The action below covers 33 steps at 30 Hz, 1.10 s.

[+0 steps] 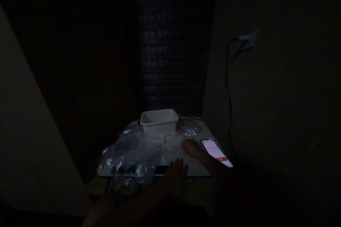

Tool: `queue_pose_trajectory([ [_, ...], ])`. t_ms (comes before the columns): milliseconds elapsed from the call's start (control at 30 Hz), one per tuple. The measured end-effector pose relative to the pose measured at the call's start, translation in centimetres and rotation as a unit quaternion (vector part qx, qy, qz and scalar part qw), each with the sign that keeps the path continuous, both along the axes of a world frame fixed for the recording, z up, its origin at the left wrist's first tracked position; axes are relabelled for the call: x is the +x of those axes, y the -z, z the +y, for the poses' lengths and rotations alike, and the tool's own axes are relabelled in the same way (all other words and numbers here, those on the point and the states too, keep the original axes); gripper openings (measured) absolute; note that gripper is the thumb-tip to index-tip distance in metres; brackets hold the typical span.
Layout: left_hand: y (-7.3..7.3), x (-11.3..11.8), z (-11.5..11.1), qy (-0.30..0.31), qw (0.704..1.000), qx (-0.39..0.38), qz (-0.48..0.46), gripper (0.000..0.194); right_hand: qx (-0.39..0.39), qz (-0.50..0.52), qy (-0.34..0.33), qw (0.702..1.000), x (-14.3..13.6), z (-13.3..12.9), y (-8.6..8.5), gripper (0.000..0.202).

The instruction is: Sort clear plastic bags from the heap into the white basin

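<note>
In the dim light my left hand (pixel 175 173) lies at the table's front edge, fingers stretched out and slightly apart. Farther in, my right hand (pixel 191 148) rests low over the tabletop with its fingers curled in. Thin clear plastic (pixel 173 151) lies flat on the table beside both hands; whether the right fingers pinch it is too dark to tell. A heap of crumpled clear plastic bags (pixel 133 152) covers the left side of the table and hangs over its front edge.
A white plastic tub (pixel 160 129) stands at the table's (pixel 197 170) back. Another crumpled clear bag (pixel 191 131) lies right of it. A lit phone (pixel 217 153) showing a timer lies at the right edge. A cable (pixel 227 85) hangs from the wall outlet (pixel 247 39).
</note>
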<state>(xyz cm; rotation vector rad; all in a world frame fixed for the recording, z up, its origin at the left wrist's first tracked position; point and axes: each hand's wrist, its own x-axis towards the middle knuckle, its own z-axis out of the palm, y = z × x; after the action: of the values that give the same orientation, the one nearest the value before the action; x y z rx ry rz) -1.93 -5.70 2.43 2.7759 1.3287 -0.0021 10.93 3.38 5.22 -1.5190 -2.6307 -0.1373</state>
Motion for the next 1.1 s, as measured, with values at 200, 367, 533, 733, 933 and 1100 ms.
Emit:
queue_pose_trajectory([
  [200, -0.2, 0.4, -0.4, 0.001, 1.000, 0.002, 0.012, 0.054, -0.053, 0.031, 0.043, 0.997, -3.0, 1.4, 0.1, 0.032],
  [367, -0.6, 1.2, -0.5, -0.003, 1.000, 0.008, 0.013, 0.053, -0.068, 0.028, 0.089, 0.993, -4.8, 1.8, 0.2, 0.029],
  [533, -1.7, 1.9, -0.4, 0.000, 1.000, -0.011, 0.027, 0.046, -0.101, 0.037, 0.122, 0.987, -5.3, 2.9, 0.4, 0.022],
  [733, -2.3, 2.1, -0.6, -0.021, 0.999, -0.034, 0.029, 0.052, -0.126, 0.082, 0.123, 0.981, -4.5, 3.3, 0.1, 0.023],
  [933, -2.2, 2.1, -0.7, -0.032, 0.999, -0.033, 0.028, 0.056, -0.161, 0.162, 0.099, 0.968, -4.2, 2.5, -0.9, 0.019],
  [1100, -2.0, 2.2, -0.5, -0.023, 0.999, -0.035, 0.032, 0.056, -0.192, 0.243, 0.086, 0.947, -4.2, 2.4, -0.8, 0.024],
])
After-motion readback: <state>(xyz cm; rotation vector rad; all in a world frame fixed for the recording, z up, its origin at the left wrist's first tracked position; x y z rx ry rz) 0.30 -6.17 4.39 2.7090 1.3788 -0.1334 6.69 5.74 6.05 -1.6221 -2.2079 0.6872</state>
